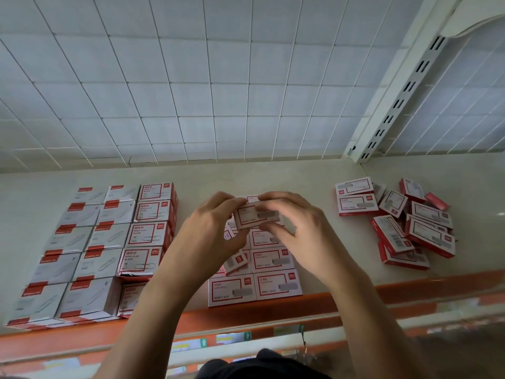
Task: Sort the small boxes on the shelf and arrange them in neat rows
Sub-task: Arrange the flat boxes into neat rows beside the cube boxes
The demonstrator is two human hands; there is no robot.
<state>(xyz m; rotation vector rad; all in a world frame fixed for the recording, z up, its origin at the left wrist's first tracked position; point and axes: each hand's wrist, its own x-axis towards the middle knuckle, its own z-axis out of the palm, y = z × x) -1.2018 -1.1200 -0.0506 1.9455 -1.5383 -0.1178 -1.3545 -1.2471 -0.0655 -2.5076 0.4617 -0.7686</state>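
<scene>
Both hands hold one small red-and-white staple box [257,216] above the middle of the shelf. My left hand [211,228] grips its left end and my right hand [297,231] pinches its right end. Below them lie neat rows of the same boxes [277,284], two wide, partly hidden by my hands; one box [236,261] lies askew on the left row. A loose heap of the same boxes [410,231] sits at the right, with two squared boxes [355,196] at its back left.
Rows of larger paper-clip boxes [82,250] fill the shelf's left part, red-framed ones [149,231] beside them. The shelf [322,184] has an orange front edge [273,307] with price tags below. A slotted white upright [404,94] stands at the back right.
</scene>
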